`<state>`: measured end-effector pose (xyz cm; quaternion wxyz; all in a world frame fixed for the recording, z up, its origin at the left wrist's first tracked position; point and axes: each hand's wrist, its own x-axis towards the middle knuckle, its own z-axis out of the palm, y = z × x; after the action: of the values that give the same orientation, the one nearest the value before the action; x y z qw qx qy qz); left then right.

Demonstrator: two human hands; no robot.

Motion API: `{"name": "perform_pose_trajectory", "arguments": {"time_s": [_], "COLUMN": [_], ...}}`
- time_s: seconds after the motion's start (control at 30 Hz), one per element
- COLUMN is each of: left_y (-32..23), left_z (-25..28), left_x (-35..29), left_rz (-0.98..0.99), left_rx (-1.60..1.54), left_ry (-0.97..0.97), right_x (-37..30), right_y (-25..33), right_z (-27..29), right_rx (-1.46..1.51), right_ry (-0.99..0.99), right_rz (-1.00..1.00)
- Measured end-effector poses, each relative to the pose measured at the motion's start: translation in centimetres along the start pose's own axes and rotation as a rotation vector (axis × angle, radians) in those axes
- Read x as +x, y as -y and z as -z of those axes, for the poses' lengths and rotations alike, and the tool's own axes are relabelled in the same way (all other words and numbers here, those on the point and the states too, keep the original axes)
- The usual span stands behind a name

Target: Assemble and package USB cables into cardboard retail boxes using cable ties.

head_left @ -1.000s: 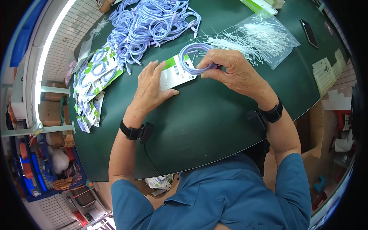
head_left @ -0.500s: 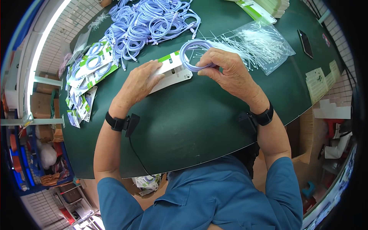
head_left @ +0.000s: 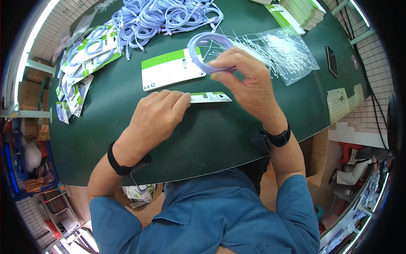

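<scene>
My right hand (head_left: pixel 247 82) pinches a coiled lavender cable (head_left: pixel 195 53) between thumb and fingers, held above the table. Closer to me, my left hand (head_left: pixel 158 112) is closed on the left end of a green-and-white packaging card (head_left: pixel 210 98), which is tilted so that it looks narrow. Just beyond that card, another green-and-white card (head_left: pixel 169 70) lies flat on the dark green table (head_left: pixel 198 144). The coil partly overlaps this card's right end in the view.
A heap of coiled lavender cables (head_left: pixel 152 21) fills the far side. Carded cables (head_left: pixel 86 63) are piled at left. White cable ties (head_left: pixel 283 53) spill from a clear bag at right, near a phone (head_left: pixel 332 61) and a stack of cards (head_left: pixel 302 12).
My left hand has drawn one card toward me and tilted it, leaving another flat behind. My right hand still holds the coil, which has shifted slightly left. The whole view has shifted a little.
</scene>
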<state>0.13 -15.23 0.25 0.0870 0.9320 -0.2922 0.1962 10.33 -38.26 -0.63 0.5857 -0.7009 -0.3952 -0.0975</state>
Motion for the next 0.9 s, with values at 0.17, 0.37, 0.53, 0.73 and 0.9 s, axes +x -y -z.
{"name": "perform_pose_trajectory", "arguments": {"time_s": [0.17, 0.37, 0.53, 0.73, 0.9], "left_y": [-0.3, 0.5, -3.2, -4.3, -3.8], "left_z": [-1.0, -1.5, -0.3, -1.3, -1.7], "left_x": [-0.2, 0.0, -2.5, -3.8, -3.7], "left_rz": [0.105, 0.071, 0.327, 1.118, 1.323], "left_rx": [-0.06, -0.082, -0.542, -1.885, -2.178], "left_ry": [-0.001, -0.161, -0.28, -0.145, -0.216], "right_x": [-1.1, -1.5, -1.8, -2.1, -2.8], "right_y": [0.8, -0.5, -1.5, -0.9, -0.4], "right_z": [-3.3, -4.3, -3.9, -3.9, -4.1], "right_rx": [-0.183, -0.219, -0.174, -0.174, -0.206], "right_ry": [0.13, 0.009, -0.042, 0.034, 0.155], "right_rz": [0.098, 0.115, 0.142, 0.31, 0.39]}}
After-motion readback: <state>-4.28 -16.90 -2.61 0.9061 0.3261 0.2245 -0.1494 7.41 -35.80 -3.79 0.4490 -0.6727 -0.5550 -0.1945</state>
